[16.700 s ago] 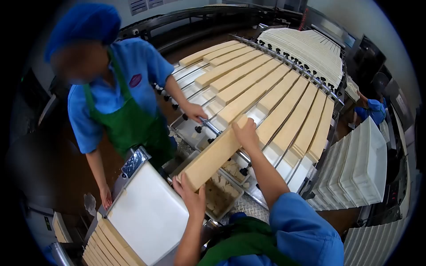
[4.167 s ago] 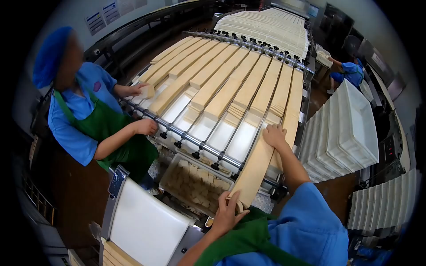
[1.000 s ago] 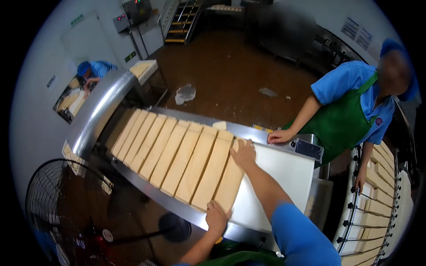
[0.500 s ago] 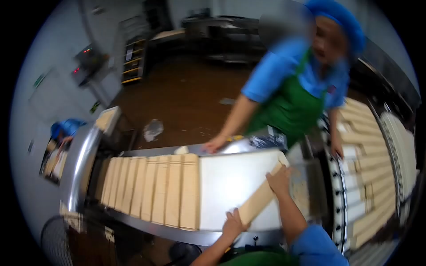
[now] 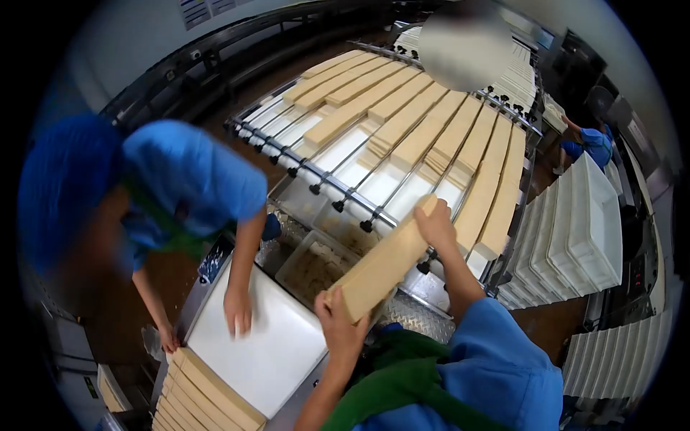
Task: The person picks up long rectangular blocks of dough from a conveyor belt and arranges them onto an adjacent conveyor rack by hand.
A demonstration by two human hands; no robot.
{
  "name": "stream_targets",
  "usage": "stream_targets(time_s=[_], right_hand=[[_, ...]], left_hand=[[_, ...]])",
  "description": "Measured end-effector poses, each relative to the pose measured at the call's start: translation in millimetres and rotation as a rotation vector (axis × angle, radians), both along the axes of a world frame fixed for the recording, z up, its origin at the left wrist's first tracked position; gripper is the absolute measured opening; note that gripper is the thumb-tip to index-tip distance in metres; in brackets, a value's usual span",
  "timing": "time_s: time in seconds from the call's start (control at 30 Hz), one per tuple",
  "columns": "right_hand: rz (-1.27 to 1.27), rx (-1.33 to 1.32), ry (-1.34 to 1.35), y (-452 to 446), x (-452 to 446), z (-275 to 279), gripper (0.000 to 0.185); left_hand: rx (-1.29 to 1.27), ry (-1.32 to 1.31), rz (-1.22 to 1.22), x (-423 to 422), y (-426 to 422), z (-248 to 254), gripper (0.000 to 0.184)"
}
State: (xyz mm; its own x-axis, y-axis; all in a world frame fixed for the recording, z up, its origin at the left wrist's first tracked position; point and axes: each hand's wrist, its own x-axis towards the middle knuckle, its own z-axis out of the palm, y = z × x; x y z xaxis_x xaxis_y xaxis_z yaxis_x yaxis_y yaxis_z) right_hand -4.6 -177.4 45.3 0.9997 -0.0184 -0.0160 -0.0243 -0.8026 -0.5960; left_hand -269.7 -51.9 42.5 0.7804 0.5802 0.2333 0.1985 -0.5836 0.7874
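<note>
Between my hands hangs a long stack of thin, pale yellow sheets [image 5: 384, 267], like dough strips, held at a slant. Its near end is gripped by my left hand [image 5: 341, 327], with the fingers wrapped round it. My right hand [image 5: 436, 224] grasps the far end, close to the front rail of a lane table [image 5: 345, 154]. Similar stacks [image 5: 471, 154] lie side by side in the lanes between metal rods. To the lower left, more sheet stacks [image 5: 205, 391] lie in a row on a white belt [image 5: 280, 334].
A co-worker [image 5: 194, 172] in blue and green leans over the belt from the left, one hand above it. Below my held stack is a plastic bin [image 5: 316, 269] with pale scraps. White trays [image 5: 568, 237] stand stacked at right; another person [image 5: 591, 144] is beyond them.
My view has swung right, from the belt to the lane table. The stack in both hands has come off the belt and moved over to the table's front edge.
</note>
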Motion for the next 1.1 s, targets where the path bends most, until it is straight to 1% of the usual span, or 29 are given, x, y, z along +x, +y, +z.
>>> stream_targets(time_s=[0.03, 0.07, 0.13, 0.17, 0.2, 0.27, 0.33, 0.4, 0.47, 0.53, 0.57, 0.6, 0.63, 0.7, 0.73, 0.8, 0.9, 1.0, 1.03, 1.07, 1.1], right_hand=[[0.013, -0.088, 0.032, -17, 15, 1, 0.063], [0.003, -0.08, 0.036, -32, 33, -5, 0.063], [0.137, -0.346, 0.016, -50, 71, -25, 0.055], [0.154, -0.388, 0.014, -54, 88, -34, 0.053], [0.148, -0.383, 0.018, -56, 105, -39, 0.053], [0.103, -0.372, -0.016, -58, 133, -47, 0.053], [0.107, -0.362, -0.041, -59, 148, -43, 0.054], [0.124, -0.375, 0.09, -60, 161, -39, 0.053], [0.133, -0.366, 0.081, -65, 171, -47, 0.053], [0.139, -0.358, 0.068, -71, 181, -64, 0.054], [0.089, -0.389, -0.118, -73, 183, -77, 0.051], [0.04, -0.417, -0.303, -72, 182, -77, 0.048], [0.041, -0.412, -0.302, -75, 186, -73, 0.048], [0.119, -0.4, -0.155, -81, 192, -60, 0.038], [0.115, -0.396, -0.155, -82, 196, -65, 0.038], [0.057, -0.423, -0.398, -84, 199, -74, 0.029], [0.074, -0.404, -0.382, -87, 200, -79, 0.032], [0.096, -0.329, -0.424, -84, 172, -42, 0.036], [0.101, -0.325, -0.426, -80, 164, -43, 0.036], [0.154, -0.285, -0.513, -77, 152, -46, 0.037], [0.206, -0.243, -0.601, -74, 140, -48, 0.039]], left_hand=[[0.115, -0.012, -0.071, 10, -7, -2, 0.079], [0.124, -0.009, -0.082, 20, -15, -3, 0.079], [-0.032, 0.028, -0.24, 38, -27, -5, 0.077], [0.016, 0.005, -0.307, 47, -30, -3, 0.074], [0.02, 0.009, -0.313, 56, -35, -4, 0.074], [-0.098, 0.004, -0.386, 72, -42, -6, 0.073], [-0.079, 0.046, -0.372, 87, -48, -6, 0.07], [-0.061, 0.091, -0.355, 99, -53, -4, 0.068], [-0.134, 0.114, -0.322, 108, -58, 0, 0.065], [-0.075, 0.095, -0.337, 119, -58, -3, 0.065], [-0.02, 0.071, -0.346, 124, -58, -6, 0.065], [-0.017, 0.075, -0.344, 130, -60, -10, 0.065], [-0.001, 0.077, -0.35, 136, -63, -15, 0.063], [0.023, 0.079, -0.36, 147, -67, -19, 0.062], [0.025, 0.1, -0.359, 151, -70, -19, 0.062], [0.031, 0.121, -0.362, 157, -73, -21, 0.062], [0.035, 0.116, -0.359, 164, -76, -22, 0.062], [0.012, 0.168, -0.377, 179, -80, -24, 0.06], [0.098, 0.145, -0.404, 188, -82, -27, 0.06], [0.184, 0.121, -0.43, 194, -85, -30, 0.059], [0.039, 0.176, -0.461, 197, -86, -32, 0.059]])
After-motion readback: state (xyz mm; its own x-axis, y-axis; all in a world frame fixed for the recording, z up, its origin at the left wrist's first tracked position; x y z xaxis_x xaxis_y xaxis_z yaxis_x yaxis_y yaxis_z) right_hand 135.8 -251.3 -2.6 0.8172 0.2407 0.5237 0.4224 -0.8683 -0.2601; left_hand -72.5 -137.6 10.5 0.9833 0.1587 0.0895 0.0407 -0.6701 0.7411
